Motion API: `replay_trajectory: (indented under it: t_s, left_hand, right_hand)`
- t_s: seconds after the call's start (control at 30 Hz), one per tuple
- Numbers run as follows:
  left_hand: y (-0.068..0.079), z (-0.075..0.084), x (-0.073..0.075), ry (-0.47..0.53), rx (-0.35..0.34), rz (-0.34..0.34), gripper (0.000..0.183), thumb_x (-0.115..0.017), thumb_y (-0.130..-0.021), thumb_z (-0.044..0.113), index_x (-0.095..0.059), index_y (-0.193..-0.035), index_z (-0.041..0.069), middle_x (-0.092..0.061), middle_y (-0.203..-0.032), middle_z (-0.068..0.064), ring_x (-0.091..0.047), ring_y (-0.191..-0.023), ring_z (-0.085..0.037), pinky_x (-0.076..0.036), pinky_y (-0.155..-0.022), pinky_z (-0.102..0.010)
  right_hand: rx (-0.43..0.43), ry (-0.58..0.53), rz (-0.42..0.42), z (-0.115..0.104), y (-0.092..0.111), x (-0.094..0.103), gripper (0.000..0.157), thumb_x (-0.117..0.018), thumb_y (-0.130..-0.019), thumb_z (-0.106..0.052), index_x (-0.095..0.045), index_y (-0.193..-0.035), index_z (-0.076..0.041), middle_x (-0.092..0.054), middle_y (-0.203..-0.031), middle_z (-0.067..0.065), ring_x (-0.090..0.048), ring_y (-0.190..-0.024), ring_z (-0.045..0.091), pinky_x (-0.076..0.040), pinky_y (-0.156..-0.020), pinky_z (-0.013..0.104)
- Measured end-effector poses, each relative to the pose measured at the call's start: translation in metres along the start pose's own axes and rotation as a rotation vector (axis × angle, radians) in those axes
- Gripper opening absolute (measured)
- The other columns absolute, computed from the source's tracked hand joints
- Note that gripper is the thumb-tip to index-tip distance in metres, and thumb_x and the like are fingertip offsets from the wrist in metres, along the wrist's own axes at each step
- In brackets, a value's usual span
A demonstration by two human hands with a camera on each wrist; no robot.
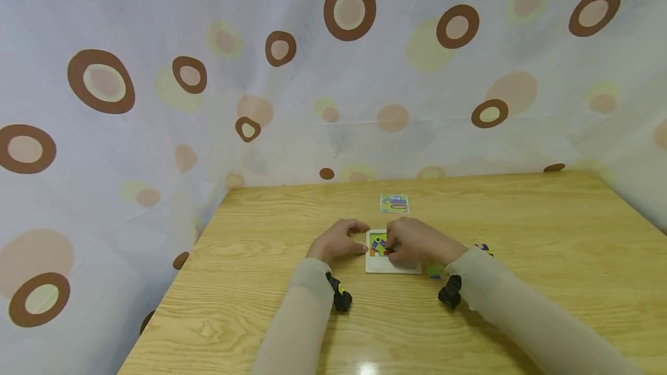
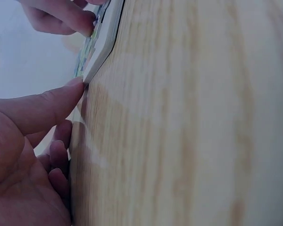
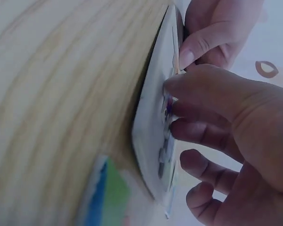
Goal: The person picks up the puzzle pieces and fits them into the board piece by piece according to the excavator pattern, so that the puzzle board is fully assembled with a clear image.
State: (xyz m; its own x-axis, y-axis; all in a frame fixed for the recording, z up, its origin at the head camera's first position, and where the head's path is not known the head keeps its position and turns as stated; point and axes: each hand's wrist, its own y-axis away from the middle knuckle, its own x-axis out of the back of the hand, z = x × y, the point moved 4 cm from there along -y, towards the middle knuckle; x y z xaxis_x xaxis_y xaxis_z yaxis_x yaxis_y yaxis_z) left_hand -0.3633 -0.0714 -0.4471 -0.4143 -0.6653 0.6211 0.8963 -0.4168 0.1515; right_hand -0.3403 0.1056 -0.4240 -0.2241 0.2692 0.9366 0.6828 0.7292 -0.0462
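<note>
A white-framed puzzle board (image 1: pixel 393 266) lies flat on the wooden table, with colourful picture pieces (image 1: pixel 377 243) in its left part. My left hand (image 1: pixel 340 241) is at the board's left side, thumb and forefinger spread, the thumb tip touching the edge in the left wrist view. Over the board's right part, my right hand (image 1: pixel 416 241) bends down and pinches a puzzle piece (image 3: pixel 169 107) between thumb and fingers, right at the board's surface. The hand covers most of that piece and the board's right side in the head view.
Behind the board lies a picture card (image 1: pixel 394 203) showing a vehicle. A loose green and blue piece (image 1: pixel 435 272) lies by the board's right front corner. Another loose piece (image 1: pixel 483 248) shows partly behind the right wrist. A patterned curtain (image 1: pixel 333 85) hangs behind the table.
</note>
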Motion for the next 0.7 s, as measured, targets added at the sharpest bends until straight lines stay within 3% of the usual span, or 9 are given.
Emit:
replay_trajectory:
  t_s: [0.13, 0.37, 0.7]
  left_hand:
    - [-0.0002, 0.0009, -0.0002, -0.002, 0.000, -0.001, 0.045, -0.074, -0.090, 0.013, -0.062, -0.133, 0.015, -0.057, -0.134, -0.001, -0.049, -0.120, -0.023, -0.040, -0.102, -0.041]
    - [0.0002, 0.0025, -0.0009, 0.024, 0.004, 0.002, 0.046, -0.075, -0.089, 0.012, -0.062, -0.133, 0.014, -0.057, -0.134, -0.003, -0.049, -0.125, -0.025, -0.039, -0.105, -0.042]
    - [0.0021, 0.0026, -0.0004, 0.022, 0.012, 0.007, 0.046, -0.075, -0.089, 0.012, -0.063, -0.133, 0.014, -0.057, -0.134, -0.003, -0.048, -0.126, -0.025, -0.038, -0.106, -0.042]
  right_hand:
    - [0.006, -0.063, 0.003, 0.0018, 0.0031, -0.0007, 0.022, -0.074, -0.085, -0.008, -0.078, -0.107, -0.007, -0.061, -0.091, -0.002, -0.050, -0.072, 0.008, -0.044, -0.064, 0.026]
    - [0.023, -0.042, -0.050, 0.0002, 0.0051, 0.0002, 0.022, -0.073, -0.087, -0.009, -0.077, -0.109, -0.006, -0.058, -0.091, -0.002, -0.048, -0.072, 0.008, -0.043, -0.064, 0.026]
    - [-0.033, -0.145, -0.107, 0.0053, 0.0039, 0.0001, 0.027, -0.071, -0.091, -0.009, -0.072, -0.118, -0.003, -0.060, -0.099, -0.002, -0.054, -0.082, 0.008, -0.047, -0.070, 0.028]
